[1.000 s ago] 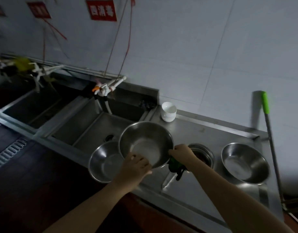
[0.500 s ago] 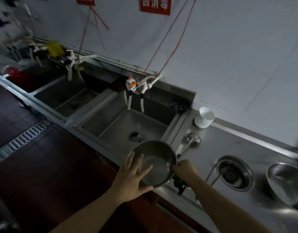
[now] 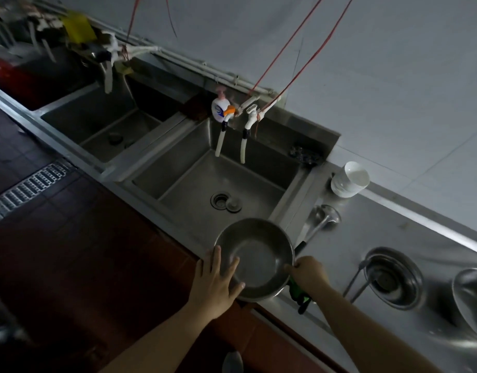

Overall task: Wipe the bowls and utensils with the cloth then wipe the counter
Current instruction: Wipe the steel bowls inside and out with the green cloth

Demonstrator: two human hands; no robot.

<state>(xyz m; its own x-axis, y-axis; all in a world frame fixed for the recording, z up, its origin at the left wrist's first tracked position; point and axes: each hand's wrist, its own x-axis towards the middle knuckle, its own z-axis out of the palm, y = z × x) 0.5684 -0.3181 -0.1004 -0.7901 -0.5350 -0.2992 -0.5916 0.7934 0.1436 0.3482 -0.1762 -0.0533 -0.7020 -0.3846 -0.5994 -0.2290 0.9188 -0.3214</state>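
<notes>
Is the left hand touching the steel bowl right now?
Touching. The head view shows the left hand spread flat against the near side of the steel bowl, fingers overlapping its rim.

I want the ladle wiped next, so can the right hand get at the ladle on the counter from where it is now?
Probably yes. The ladle lies uncovered on the counter just beyond the right hand, but that hand grips the steel bowl rim and a green cloth.
</notes>
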